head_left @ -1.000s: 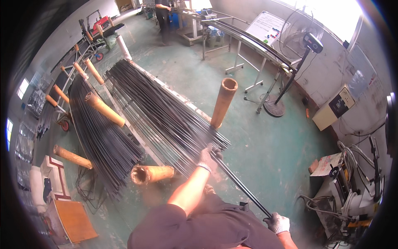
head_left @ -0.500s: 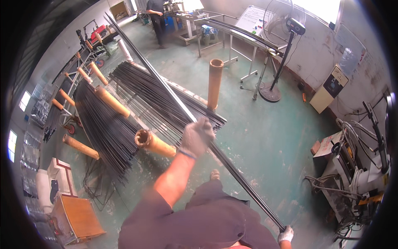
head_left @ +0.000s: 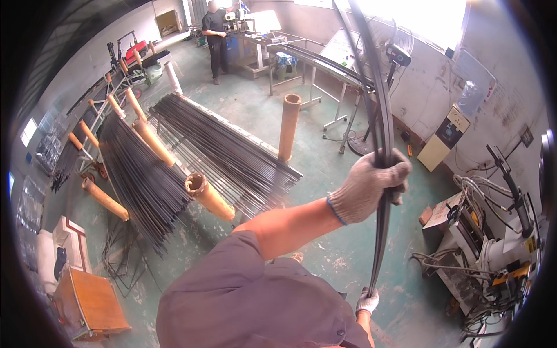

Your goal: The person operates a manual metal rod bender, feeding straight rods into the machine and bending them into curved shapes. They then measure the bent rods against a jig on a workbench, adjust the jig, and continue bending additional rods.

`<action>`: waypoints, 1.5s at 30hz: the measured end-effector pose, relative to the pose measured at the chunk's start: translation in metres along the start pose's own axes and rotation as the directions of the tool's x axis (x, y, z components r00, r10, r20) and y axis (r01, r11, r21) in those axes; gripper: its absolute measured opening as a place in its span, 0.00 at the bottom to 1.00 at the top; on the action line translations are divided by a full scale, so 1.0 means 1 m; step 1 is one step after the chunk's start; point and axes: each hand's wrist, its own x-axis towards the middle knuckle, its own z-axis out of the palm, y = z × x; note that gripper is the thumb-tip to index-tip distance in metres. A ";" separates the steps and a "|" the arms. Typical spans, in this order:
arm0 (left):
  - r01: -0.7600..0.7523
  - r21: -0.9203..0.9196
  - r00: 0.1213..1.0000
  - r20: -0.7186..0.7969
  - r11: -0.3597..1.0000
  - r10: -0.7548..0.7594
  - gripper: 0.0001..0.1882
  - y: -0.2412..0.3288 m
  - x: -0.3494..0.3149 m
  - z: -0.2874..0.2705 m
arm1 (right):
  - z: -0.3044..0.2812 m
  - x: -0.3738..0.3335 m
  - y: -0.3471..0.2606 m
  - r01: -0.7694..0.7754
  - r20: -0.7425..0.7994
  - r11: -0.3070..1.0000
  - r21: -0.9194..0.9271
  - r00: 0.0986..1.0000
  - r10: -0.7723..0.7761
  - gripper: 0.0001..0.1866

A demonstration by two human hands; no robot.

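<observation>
My left hand [head_left: 368, 187], in a grey knit glove, is raised in front of me and closed around a bundle of long thin black rods [head_left: 380, 116]. The bundle stands nearly upright and bends over toward the top of the view. My right hand [head_left: 366, 301], also gloved, grips the lower end of the same bundle near my hip. On the green floor to my left lie two large stacks of the same black rods [head_left: 232, 153], resting across orange-brown tubes.
An upright cardboard tube [head_left: 288, 126] stands by the nearer stack, and another lies at its front [head_left: 208, 196]. A standing fan [head_left: 397, 55] and a metal frame table [head_left: 325, 61] are behind. Machines with cables [head_left: 493, 232] fill the right. A person [head_left: 217, 37] stands far back. A wooden box [head_left: 93, 301] sits lower left.
The rod bundle has swung from low and slanted over the stack up to nearly vertical. My left hand has risen and moved right with it; my right hand stays on the lower end.
</observation>
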 end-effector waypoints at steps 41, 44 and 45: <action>0.070 0.286 0.981 0.156 0.956 -0.119 0.06 -0.107 0.025 0.097 | 0.047 0.017 0.081 -0.185 0.003 0.908 0.377 0.980 0.199 0.10; 0.052 0.255 0.982 0.161 0.966 -0.096 0.06 -0.113 0.025 0.099 | 0.044 0.018 0.081 -0.201 0.031 0.897 0.393 0.978 0.206 0.10; 0.048 0.263 0.983 0.160 0.964 -0.093 0.06 -0.114 0.025 0.100 | 0.042 0.017 0.079 -0.205 0.042 0.895 0.397 0.978 0.206 0.10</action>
